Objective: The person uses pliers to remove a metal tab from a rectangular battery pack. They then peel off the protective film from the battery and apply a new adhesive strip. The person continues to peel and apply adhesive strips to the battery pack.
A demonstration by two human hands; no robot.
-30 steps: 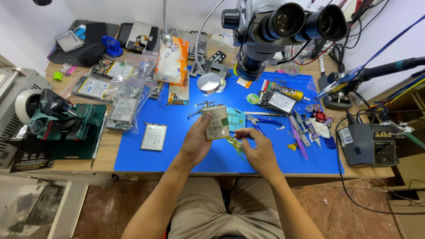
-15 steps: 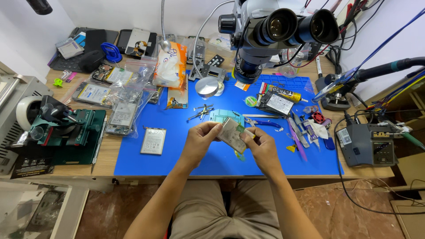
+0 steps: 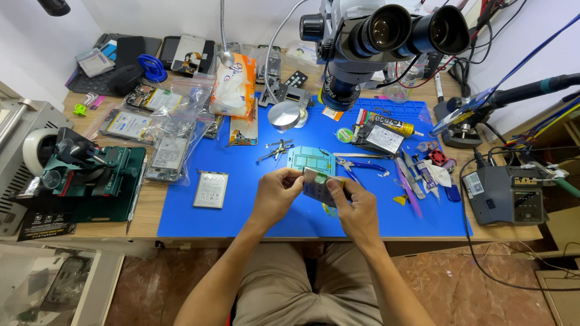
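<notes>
A small, thin phone circuit board [image 3: 318, 186] is held just below the centre of the frame, raised a little above the blue silicone work mat [image 3: 241, 205], pinched between both hands. The fingers of the left hand [image 3: 275, 196] are closed on its left edge near the upper corner, while the fingers of the right hand [image 3: 357, 208] are closed on its right edge; whether a tool is also held in that hand cannot be told. The board is judged to be light, stiff and flat, yet fragile: its faces appear to be covered in fine components, so it is best taken by the bare edges, as it is held here, and not flexed or pressed on its face. Just above the hands, a pale teal plate [image 3: 310, 160] lies on the mat, with blue-handled pliers [image 3: 356, 165] to its right and a loose cluster of small metal parts [image 3: 275, 150] to its left. A flat silver battery [image 3: 210, 189] rests at the left of centre, apart from the hands. A stereo microscope [image 3: 386, 36] fills the upper centre of the frame, a soldering station [image 3: 507, 194] stands at the right edge, and a green clamping fixture [image 3: 90, 175] sits at the left.
</notes>
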